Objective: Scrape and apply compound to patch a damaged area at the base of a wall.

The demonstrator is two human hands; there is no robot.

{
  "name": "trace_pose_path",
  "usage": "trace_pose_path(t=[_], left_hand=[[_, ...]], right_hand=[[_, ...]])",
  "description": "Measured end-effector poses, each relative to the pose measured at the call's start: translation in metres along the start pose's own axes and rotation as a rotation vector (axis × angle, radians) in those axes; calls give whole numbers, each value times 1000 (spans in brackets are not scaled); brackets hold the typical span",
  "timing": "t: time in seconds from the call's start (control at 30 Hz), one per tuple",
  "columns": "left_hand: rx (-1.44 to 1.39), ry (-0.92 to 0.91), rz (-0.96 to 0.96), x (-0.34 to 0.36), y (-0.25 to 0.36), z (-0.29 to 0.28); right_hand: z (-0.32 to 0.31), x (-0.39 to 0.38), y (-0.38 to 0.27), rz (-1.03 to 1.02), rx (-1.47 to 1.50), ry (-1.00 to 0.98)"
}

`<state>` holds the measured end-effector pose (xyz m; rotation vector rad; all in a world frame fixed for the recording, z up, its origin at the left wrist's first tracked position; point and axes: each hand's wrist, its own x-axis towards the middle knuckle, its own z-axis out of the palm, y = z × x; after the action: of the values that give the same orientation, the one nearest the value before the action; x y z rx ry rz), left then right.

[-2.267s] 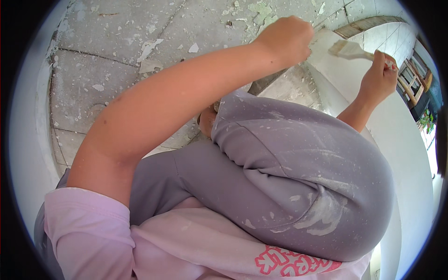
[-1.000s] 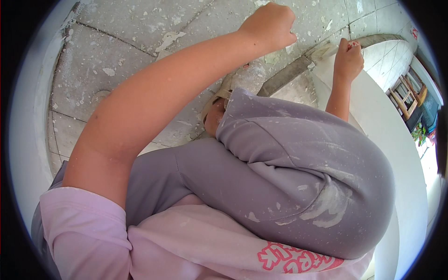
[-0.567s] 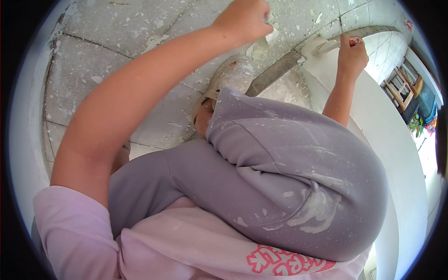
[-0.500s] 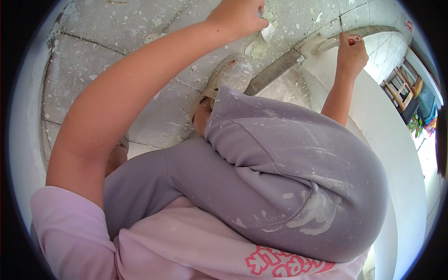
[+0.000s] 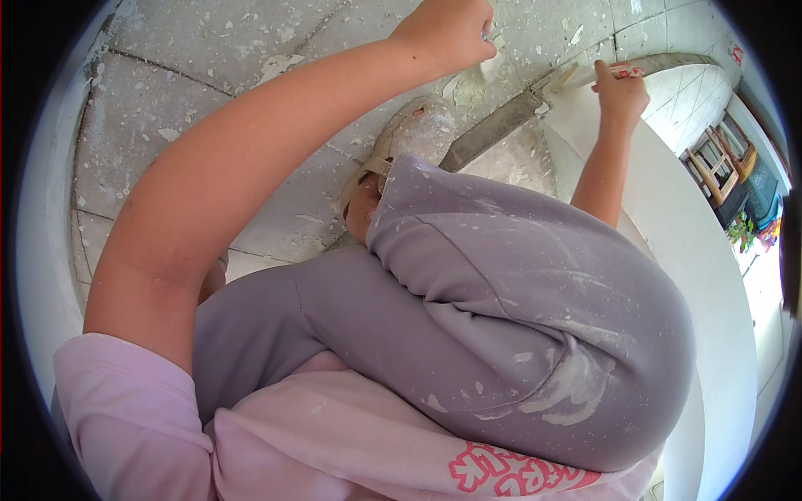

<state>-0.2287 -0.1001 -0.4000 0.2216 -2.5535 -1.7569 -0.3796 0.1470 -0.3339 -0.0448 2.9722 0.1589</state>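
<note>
Signs and labels: your pink shirt has darker pink print low on the front, near the bottom edge of the view. A small red mark sits on the wall tiles far up on the right (too small to tell its shape).

Left hand: your left hand is shut in a fist, up at the top of the view, over the paint-spotted floor slabs. A small pale thing with a bit of metal pokes out of the fist on its right side. You cannot tell what it is.

Right hand: your right hand is closed around the handle of a paintbrush. The handle end looks red and peeks out by your fingers.

The brush: its pale bristles point left and touch the top rim of the white curved wall, right where the wall meets a dark strip on the floor.

Your legs: grey trousers with white smears fill the middle (you are crouched low). One dusty shoe rests on the slabs just below your left hand.

Far right: wooden chairs stand beyond the wall, well apart from your hands.
</note>
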Motion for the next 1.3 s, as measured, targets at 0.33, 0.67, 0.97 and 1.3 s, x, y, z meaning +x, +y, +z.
trace_pose_path(t=[0.33,0.67,0.97,1.3], left_hand=[[-62,-140,-237,1,-26,1],[-35,-152,-149,2,-17,18],[-43,-153,-119,-3,-15,19],[-60,-145,-142,-2,-17,20]], right_hand=[[-15,-13,-22,-18,-205,156],[2,-20,-23,-121,-46,119],[-3,-25,-27,-97,-23,87],[14,-53,-33,-125,34,142]])
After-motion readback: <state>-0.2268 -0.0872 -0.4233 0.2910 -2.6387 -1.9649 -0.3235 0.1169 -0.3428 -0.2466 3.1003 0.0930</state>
